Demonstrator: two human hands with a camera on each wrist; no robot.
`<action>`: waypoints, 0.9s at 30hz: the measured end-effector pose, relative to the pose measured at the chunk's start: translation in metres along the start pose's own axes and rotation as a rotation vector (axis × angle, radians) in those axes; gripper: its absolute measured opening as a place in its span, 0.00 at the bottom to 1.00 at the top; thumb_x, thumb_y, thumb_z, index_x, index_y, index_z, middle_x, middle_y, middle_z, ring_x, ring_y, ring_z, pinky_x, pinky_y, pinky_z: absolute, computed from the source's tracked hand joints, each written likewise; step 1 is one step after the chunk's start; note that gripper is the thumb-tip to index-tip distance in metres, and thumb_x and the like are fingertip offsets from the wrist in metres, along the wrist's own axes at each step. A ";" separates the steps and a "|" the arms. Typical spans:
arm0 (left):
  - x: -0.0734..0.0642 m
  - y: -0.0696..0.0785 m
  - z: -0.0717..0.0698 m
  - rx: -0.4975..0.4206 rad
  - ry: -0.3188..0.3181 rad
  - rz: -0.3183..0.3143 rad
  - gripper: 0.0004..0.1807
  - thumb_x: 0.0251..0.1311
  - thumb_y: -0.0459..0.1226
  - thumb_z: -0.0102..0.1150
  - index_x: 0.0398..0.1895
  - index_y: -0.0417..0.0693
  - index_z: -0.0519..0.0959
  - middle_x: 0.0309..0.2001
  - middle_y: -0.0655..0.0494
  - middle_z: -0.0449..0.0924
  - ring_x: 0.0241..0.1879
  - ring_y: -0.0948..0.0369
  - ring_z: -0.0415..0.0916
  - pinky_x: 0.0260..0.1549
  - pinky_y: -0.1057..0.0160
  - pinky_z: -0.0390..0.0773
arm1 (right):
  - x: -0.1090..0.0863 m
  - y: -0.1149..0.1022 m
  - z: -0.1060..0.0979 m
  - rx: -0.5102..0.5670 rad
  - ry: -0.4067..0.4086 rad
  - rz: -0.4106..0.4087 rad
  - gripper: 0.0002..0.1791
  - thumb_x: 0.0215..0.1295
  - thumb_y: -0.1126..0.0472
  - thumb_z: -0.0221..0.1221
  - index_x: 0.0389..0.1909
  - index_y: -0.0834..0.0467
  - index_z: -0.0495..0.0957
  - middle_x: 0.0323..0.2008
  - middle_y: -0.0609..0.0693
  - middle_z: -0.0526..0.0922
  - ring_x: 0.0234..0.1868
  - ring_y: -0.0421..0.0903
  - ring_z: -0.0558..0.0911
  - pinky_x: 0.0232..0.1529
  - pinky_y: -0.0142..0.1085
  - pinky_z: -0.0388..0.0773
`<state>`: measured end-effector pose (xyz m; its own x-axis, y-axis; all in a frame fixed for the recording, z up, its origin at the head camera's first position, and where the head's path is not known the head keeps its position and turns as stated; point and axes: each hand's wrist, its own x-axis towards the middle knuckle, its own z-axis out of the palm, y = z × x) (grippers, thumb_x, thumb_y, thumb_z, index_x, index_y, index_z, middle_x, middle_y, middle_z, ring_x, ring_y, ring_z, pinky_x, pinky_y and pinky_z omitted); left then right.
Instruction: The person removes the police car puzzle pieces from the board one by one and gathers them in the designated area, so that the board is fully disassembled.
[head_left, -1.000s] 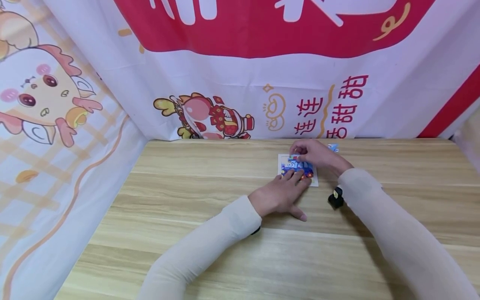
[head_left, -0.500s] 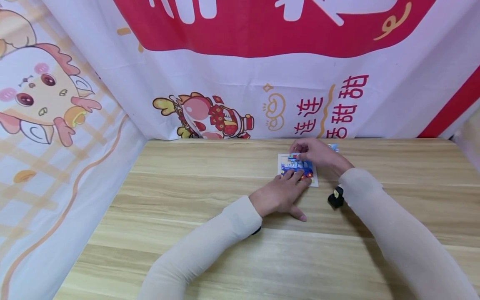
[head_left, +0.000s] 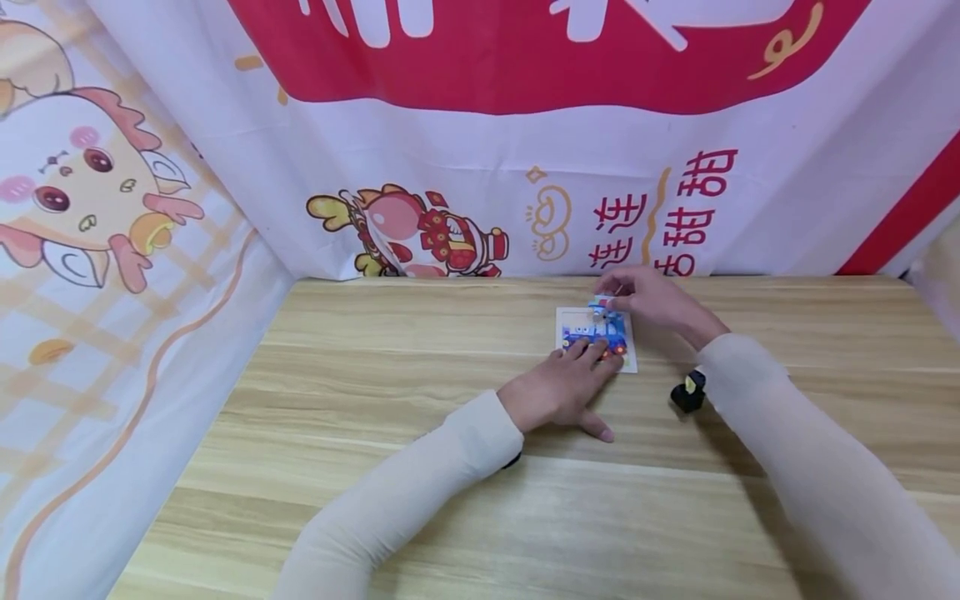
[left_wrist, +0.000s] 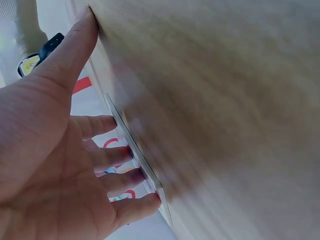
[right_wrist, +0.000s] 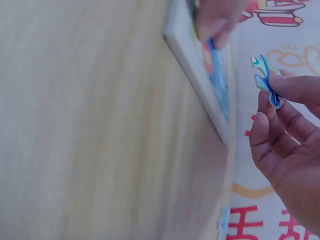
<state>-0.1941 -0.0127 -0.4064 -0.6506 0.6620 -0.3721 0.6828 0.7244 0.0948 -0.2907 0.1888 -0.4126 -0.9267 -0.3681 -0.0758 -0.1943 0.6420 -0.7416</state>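
A small jigsaw puzzle in a white-edged tray [head_left: 632, 363] lies near the back of the table; its picture shows a blue cartoon car [head_left: 615, 333]. My left hand [head_left: 562, 387] rests with spread fingers on the lower part of the puzzle, thumb out on the wood. In the left wrist view its fingertips meet the edge of the tray [left_wrist: 140, 152]. My right hand [head_left: 651, 302] pinches a blue puzzle piece [right_wrist: 269, 82] between thumb and fingers. That piece is raised over the top of the tray, and the right wrist view shows it apart from the board.
Another light-blue piece [right_wrist: 223, 220] lies on the table, hidden behind my right hand in the head view. The wooden table [head_left: 420, 358] ends at a printed cloth backdrop [head_left: 465, 150]. A black wrist device [head_left: 688, 392] hangs under my right sleeve.
My right hand has lifted the puzzle piece off the top of the picture and shifted slightly right and back. My left hand stays where it was.
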 end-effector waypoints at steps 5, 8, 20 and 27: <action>-0.001 -0.002 0.003 -0.029 -0.013 -0.015 0.61 0.58 0.70 0.64 0.87 0.60 0.46 0.87 0.51 0.41 0.86 0.49 0.40 0.80 0.42 0.57 | -0.011 0.006 -0.014 -0.003 0.041 0.007 0.12 0.72 0.68 0.60 0.54 0.60 0.82 0.50 0.59 0.83 0.53 0.55 0.79 0.57 0.48 0.75; -0.002 -0.002 0.004 -0.040 -0.015 -0.025 0.61 0.58 0.70 0.64 0.87 0.61 0.46 0.87 0.52 0.40 0.86 0.49 0.39 0.78 0.38 0.59 | -0.017 0.014 -0.024 0.004 0.062 0.003 0.12 0.70 0.70 0.61 0.53 0.61 0.82 0.49 0.60 0.83 0.51 0.54 0.79 0.53 0.43 0.76; -0.001 0.000 0.006 -0.025 -0.003 -0.018 0.60 0.59 0.70 0.63 0.87 0.62 0.45 0.87 0.53 0.39 0.86 0.50 0.40 0.78 0.38 0.61 | -0.037 0.053 -0.059 -0.015 0.097 0.117 0.16 0.71 0.67 0.61 0.58 0.63 0.80 0.52 0.59 0.81 0.52 0.53 0.75 0.50 0.39 0.74; -0.001 0.001 0.005 -0.014 0.003 -0.022 0.60 0.59 0.70 0.63 0.87 0.62 0.46 0.87 0.53 0.41 0.86 0.50 0.41 0.79 0.39 0.59 | -0.049 0.070 -0.073 -0.022 0.106 0.165 0.17 0.72 0.65 0.60 0.59 0.64 0.80 0.52 0.60 0.80 0.51 0.53 0.75 0.48 0.38 0.74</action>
<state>-0.1908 -0.0138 -0.4103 -0.6665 0.6463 -0.3716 0.6634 0.7416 0.0997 -0.2826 0.3005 -0.4126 -0.9750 -0.1845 -0.1241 -0.0426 0.7028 -0.7101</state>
